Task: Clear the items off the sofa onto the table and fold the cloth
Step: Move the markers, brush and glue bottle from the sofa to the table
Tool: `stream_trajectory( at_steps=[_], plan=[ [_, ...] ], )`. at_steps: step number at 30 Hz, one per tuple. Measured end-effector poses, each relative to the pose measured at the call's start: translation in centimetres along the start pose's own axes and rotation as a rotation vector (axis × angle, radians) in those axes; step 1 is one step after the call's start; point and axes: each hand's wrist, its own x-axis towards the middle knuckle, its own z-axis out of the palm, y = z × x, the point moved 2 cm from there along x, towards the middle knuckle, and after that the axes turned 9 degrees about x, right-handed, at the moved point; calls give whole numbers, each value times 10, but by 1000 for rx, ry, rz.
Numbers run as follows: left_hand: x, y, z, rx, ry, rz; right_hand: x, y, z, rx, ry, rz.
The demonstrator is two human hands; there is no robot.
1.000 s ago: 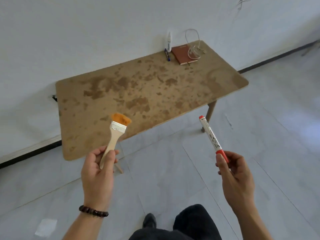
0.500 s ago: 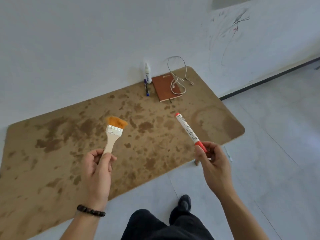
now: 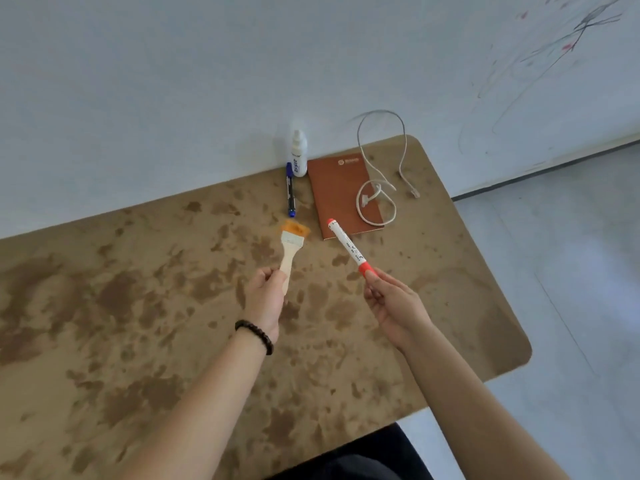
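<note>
Over the table [image 3: 104, 306], just short of the notebook [image 3: 337, 192], the left hand [image 3: 265, 299] is clenched round the pale wooden handle of a brush [image 3: 292, 247], with its orange bristles pointing towards the notebook's near-left corner. The right hand [image 3: 394, 306] pinches the red end of a white marker [image 3: 346, 245], whose red tip hangs over the notebook's near edge. Both things are in hand, not lying on the table. The only container is a capped white bottle [image 3: 299, 154], upright just left of the notebook's far corner. I cannot see what it holds. A second ago both hands were back over the floor, and now they reach in close to the notebook. The tabletop is flat brown board, blotched darker, with rounded corners. A blue pen [image 3: 290, 192] lies just left of the notebook, and a white cable [image 3: 366, 201] loops on its smooth reddish-brown cover. A grey cord [image 3: 403, 157] arcs to its right.
</note>
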Motion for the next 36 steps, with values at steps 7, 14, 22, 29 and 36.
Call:
stream_trajectory(
  at_steps=[7,14,22,29,36],
  plan=[
    [104,42,56,156,77,98,100,-17,60,29,-4,-71],
    [153,26,78,508,101,307,150,-16,65,-399,69,-240],
    [102,32,62,610,126,440,118,-36,62,-953,-182,-423],
    [-47,17,-17,451,262,432,11,-70,23,-1169,-450,-613],
    [-256,-78,-32,196,603,334,-83,-79,-88,-1159,-728,-667]
  ],
)
